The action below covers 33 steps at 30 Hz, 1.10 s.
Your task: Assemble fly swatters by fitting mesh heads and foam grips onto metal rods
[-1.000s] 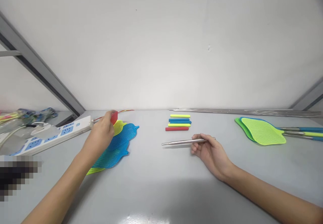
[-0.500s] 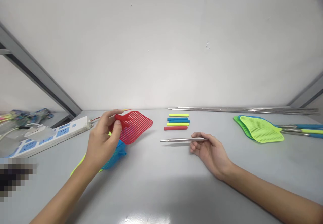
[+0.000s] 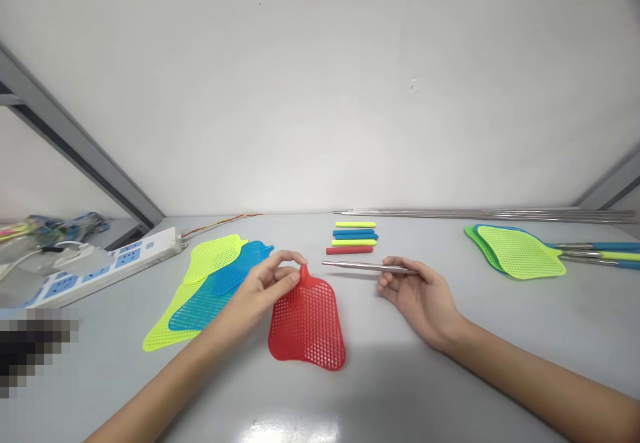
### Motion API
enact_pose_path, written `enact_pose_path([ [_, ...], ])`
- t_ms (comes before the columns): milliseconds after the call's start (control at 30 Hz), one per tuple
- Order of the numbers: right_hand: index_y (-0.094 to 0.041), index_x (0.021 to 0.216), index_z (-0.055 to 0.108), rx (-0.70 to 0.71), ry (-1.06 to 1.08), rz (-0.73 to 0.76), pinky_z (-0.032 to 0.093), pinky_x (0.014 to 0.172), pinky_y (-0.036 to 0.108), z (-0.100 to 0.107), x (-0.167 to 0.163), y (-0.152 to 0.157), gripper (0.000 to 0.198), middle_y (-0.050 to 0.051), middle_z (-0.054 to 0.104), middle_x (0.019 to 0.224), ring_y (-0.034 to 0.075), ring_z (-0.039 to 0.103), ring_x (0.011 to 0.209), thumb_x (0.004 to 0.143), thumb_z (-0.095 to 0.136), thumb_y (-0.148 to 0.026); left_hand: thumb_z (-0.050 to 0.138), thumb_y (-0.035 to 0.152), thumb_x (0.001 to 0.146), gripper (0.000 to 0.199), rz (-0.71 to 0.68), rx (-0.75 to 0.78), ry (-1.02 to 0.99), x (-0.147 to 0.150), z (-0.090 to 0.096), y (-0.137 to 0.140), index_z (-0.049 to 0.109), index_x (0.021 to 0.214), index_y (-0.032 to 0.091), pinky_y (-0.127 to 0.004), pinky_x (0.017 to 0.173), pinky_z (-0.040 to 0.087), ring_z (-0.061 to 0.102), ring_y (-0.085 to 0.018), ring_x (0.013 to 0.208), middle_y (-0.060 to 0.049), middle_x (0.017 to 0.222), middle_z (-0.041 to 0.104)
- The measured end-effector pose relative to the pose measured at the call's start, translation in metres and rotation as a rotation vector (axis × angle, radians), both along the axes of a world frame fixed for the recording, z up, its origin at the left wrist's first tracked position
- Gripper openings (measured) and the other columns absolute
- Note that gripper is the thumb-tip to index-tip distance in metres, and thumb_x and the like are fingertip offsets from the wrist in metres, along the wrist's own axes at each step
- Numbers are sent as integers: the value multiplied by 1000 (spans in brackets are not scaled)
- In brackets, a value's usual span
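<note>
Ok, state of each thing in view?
Red perforated plastic swatter head: neck pinched by left hand, rodless.
Slim silver metal rod: in right hand, apart from head.
Yellow-green and blue plastic heads: overlapping.
Five slim coloured cylinders: lying side by side.
Long silver metal rods: lying flat.
Yellow-green, green and blue plastic swatters: overlapping, partly out of frame.
White plastic power strip: white plug on it.

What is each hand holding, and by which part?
The left hand holds the red swatter by its neck; the right hand, the rod near its right end.

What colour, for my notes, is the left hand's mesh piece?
The mesh piece is red; see head view.
</note>
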State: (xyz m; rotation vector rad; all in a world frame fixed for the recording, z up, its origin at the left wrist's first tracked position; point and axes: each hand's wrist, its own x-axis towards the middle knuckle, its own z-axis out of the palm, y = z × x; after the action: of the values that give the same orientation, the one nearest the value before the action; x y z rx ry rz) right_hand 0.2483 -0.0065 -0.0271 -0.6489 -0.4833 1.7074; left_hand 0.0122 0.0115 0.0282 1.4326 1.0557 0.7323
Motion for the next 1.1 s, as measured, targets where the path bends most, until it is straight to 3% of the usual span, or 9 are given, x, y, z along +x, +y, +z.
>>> enact_pose_path([
  [267,-15,83,61,-10,2,2,37,70,29,-1,2,0,20,6,52,74,16,49,77,72,49,-26,51,34,75,21,-103,-178,-37,13,-23,-5,44,90,21,-18,51,35,50,-8,57,2,69,52],
  [433,-16,81,61,-25,-7,-12,38,69,28,-2,2,0,17,5,52,74,15,49,77,68,54,-23,56,32,70,21,-116,-136,-24,18,-31,-7,50,86,19,-17,50,35,49,-7,54,3,67,54],
  [600,-16,77,61,-42,1,-40,38,67,27,-1,1,1,15,4,50,68,14,48,72,69,54,-26,60,28,67,18,-119,-32,48,18,-32,-6,58,81,17,-19,60,38,51,-10,66,0,74,58],
  [767,-16,69,60,-38,-34,-117,37,61,29,-3,-2,1,19,1,42,57,13,43,57,70,53,-34,60,29,67,18,-113,-56,54,17,-32,-5,59,81,18,-19,59,38,52,-10,65,0,75,59],
  [933,-17,61,58,-9,-21,-248,34,53,27,-6,-6,-1,21,1,41,58,10,37,51,71,51,-34,60,29,67,16,-114,-68,49,17,-31,-5,59,78,18,-18,57,37,51,-9,63,1,72,58],
  [1100,-16,59,56,-28,-32,-230,32,52,27,-5,-6,-2,23,0,37,54,10,35,50,71,50,-35,60,29,67,15,-105,-79,29,16,-32,-4,59,78,17,-17,56,37,50,-8,62,1,69,57],
])
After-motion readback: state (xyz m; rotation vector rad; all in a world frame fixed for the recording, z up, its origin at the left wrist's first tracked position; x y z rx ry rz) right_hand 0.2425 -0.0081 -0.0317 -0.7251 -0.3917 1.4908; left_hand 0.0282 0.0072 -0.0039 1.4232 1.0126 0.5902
